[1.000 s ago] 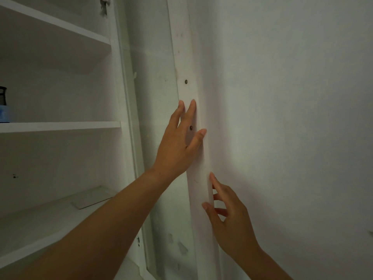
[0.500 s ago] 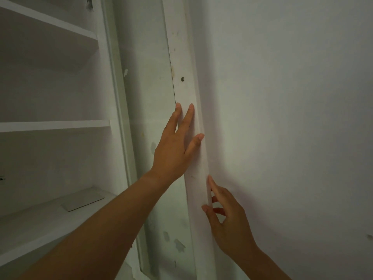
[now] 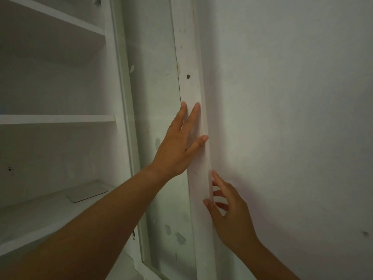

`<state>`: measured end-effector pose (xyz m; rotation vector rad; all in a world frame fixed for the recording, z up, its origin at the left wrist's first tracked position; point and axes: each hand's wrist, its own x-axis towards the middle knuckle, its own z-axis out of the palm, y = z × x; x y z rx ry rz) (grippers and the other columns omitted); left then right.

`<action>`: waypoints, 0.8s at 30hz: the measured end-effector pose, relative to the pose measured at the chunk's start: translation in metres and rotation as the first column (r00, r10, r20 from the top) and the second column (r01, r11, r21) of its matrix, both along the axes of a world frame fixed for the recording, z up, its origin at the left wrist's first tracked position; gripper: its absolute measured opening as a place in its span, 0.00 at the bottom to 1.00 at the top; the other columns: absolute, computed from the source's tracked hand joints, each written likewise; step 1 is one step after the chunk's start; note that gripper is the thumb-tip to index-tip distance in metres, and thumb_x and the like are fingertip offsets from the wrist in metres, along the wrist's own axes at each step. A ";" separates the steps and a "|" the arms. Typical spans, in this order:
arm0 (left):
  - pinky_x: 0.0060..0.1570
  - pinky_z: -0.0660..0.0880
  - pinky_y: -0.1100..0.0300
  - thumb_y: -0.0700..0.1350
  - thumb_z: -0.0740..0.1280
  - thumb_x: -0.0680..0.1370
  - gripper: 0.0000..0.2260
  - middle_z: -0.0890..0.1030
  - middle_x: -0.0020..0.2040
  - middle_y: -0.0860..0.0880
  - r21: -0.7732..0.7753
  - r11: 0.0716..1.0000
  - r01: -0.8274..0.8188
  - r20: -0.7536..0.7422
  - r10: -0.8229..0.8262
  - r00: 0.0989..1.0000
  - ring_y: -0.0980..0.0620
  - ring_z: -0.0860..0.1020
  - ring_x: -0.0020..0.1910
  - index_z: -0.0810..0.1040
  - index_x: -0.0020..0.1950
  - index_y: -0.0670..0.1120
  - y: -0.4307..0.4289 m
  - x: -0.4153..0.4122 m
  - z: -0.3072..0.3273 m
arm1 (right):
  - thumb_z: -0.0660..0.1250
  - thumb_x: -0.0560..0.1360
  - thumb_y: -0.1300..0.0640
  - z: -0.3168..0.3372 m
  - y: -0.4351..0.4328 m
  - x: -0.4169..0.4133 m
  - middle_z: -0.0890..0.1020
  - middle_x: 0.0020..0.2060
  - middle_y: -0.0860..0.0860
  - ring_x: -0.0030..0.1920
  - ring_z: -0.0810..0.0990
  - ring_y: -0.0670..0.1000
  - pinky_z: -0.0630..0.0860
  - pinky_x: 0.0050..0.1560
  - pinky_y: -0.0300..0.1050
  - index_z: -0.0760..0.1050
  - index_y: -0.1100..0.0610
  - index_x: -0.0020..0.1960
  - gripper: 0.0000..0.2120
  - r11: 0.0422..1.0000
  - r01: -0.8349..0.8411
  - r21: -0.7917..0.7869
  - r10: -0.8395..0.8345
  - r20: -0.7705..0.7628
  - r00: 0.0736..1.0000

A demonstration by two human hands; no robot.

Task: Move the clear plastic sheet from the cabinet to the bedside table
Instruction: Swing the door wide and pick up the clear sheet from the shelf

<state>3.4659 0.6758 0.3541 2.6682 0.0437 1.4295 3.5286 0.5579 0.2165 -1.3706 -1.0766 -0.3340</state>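
Observation:
The clear plastic sheet (image 3: pixel 87 191) lies flat on the lower shelf of the open white cabinet (image 3: pixel 57 118), at the left. My left hand (image 3: pixel 177 146) reaches past it and rests flat, fingers spread, on the white frame of the glass cabinet door (image 3: pixel 192 91), which stands swung open against the wall. My right hand (image 3: pixel 228 215) is lower, at the door's outer edge: thumb on the front of the frame, fingers spread by the wall side. Neither hand touches the sheet.
A pale wall (image 3: pixel 292 118) fills the right half of the view, right behind the door. The upper cabinet shelves (image 3: pixel 60 16) show nothing on them. The door's glass pane (image 3: pixel 157 81) has chipped patches.
Both hands stay almost where they were on the door frame. The view has drifted to the right, so the dark object on the middle shelf has left the picture.

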 end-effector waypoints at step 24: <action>0.66 0.56 0.65 0.58 0.57 0.77 0.25 0.60 0.74 0.57 -0.184 0.950 -0.251 -0.251 0.202 0.947 0.62 0.58 0.70 0.52 0.72 0.63 0.198 -0.166 -0.080 | 0.67 0.73 0.55 0.009 0.184 -0.100 0.71 0.58 0.39 0.57 0.71 0.37 0.72 0.55 0.29 0.66 0.40 0.61 0.20 0.978 -0.198 -0.060 0.206 0.166 0.964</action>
